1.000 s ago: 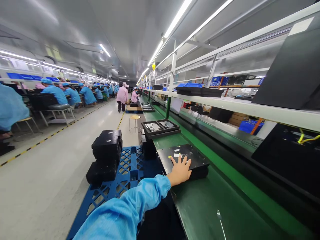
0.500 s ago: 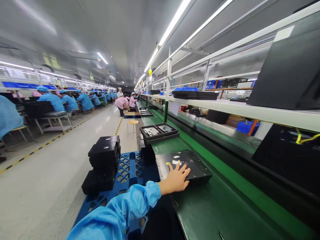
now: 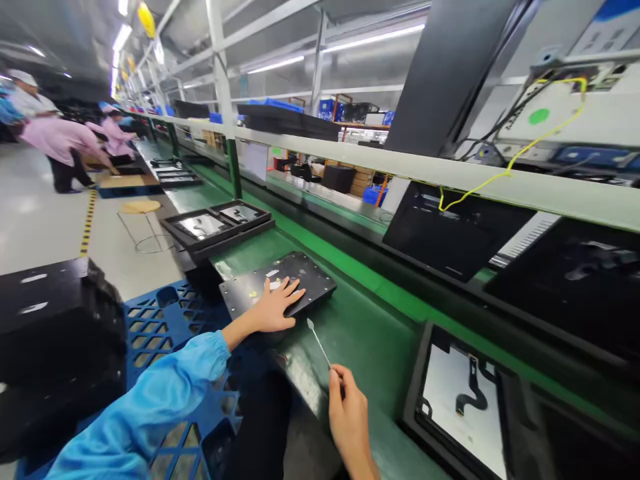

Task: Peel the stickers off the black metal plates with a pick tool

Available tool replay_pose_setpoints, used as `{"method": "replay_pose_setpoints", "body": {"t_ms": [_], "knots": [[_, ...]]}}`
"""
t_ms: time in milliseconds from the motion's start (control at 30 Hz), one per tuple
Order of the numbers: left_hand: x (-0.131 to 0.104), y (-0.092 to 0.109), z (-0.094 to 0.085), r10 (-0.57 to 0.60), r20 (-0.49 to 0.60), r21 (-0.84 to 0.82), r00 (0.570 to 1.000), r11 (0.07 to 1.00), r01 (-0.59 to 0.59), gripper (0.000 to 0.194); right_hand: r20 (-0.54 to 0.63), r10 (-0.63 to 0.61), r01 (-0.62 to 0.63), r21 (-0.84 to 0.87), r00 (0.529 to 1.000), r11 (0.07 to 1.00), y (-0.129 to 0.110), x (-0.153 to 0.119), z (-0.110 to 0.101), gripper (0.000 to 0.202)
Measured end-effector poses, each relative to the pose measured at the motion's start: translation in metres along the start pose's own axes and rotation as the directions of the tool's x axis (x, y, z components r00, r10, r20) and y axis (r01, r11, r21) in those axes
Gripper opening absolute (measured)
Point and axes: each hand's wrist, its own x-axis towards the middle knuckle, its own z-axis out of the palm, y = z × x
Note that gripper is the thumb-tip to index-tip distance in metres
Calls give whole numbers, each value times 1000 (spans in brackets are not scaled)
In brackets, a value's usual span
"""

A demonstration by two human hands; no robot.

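My left hand (image 3: pixel 275 308), in a blue sleeve, lies with its fingers spread on top of a flat black tray (image 3: pixel 313 283) with small pale dots and white and yellow marks. The tray rests near the left edge of the green workbench (image 3: pixel 360 357). My right hand (image 3: pixel 349 413) pinches the handle of a thin metal spatula (image 3: pixel 320 345). Its flat, leaf-shaped tip points up and away, close to my left hand. To the right, a black foam tray (image 3: pixel 413 387) holds a silvery panel (image 3: pixel 457 397) with a dark ribbon cable on it.
Stacked black trays (image 3: pixel 55 347) stand on a blue pallet (image 3: pixel 150 320) at the left. Farther along the bench lies a tray with two panels (image 3: pixel 200 250). Dark screens (image 3: pixel 450 227) lean under a white shelf (image 3: pixel 325 147). A yellow cable (image 3: pixel 540 143) hangs there. People in pink work beyond a stool (image 3: pixel 140 207).
The view has swung right and downward. My right hand has come into view with the metal spatula. My left hand still rests on the black tray.
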Motion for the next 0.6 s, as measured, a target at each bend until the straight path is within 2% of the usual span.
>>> {"method": "replay_pose_setpoints", "body": {"t_ms": [133,233,433,600], "knots": [[-4,1,-1,5,0,-26,1000,1000,-5,78,-27,7,-6,17,1000,1000,-19,13,9,57],[-4,3,0,-1,-20,7,1000,1000,1,77,-28,-31,32,28,999,999,-21,16,12,57],[-3,6,-1,2,7,52,1000,999,-3,78,-46,-118,120,38,992,992,-30,24,16,59],[-1,11,-2,0,-23,26,1000,1000,1,77,-116,-175,180,33,978,983,-17,32,36,59]]}}
